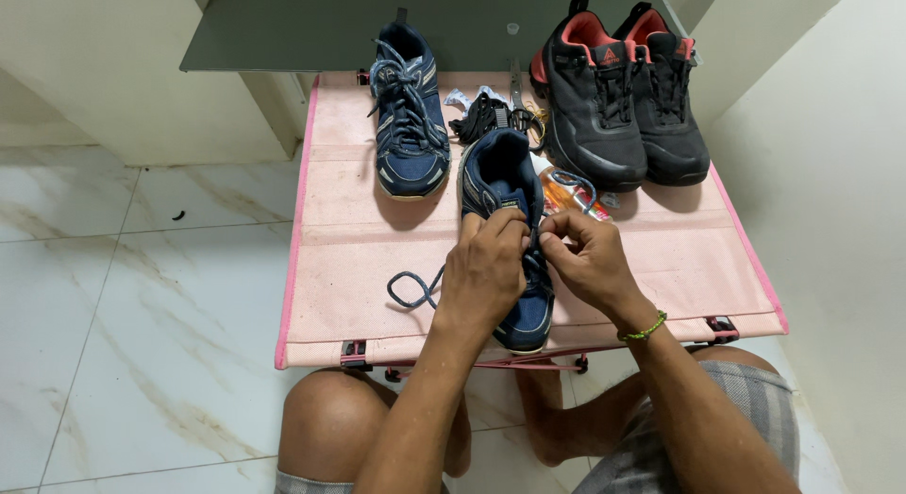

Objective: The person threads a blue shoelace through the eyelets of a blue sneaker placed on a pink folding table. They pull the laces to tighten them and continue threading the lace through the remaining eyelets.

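Near the front edge of the pink fabric folding table (340, 267): navy mesh sports shoe (505, 187), lacing partly done, loose grey-blue lace end (408, 290) trailing leftward. Left hand (486, 267) pinching lace over the tongue; right hand (585, 258) gripping the other strand. Along the back edge: one matching navy laced shoe (408, 112), two black-and-red trainers (623, 98). Four shoes total.

This looks like a home. Glossy white marble-look floor tiles (142, 343) lie left of the hands, with plain cream walls (94, 69) beyond. A low pink fabric folding tabletop (349, 258) stands under them.
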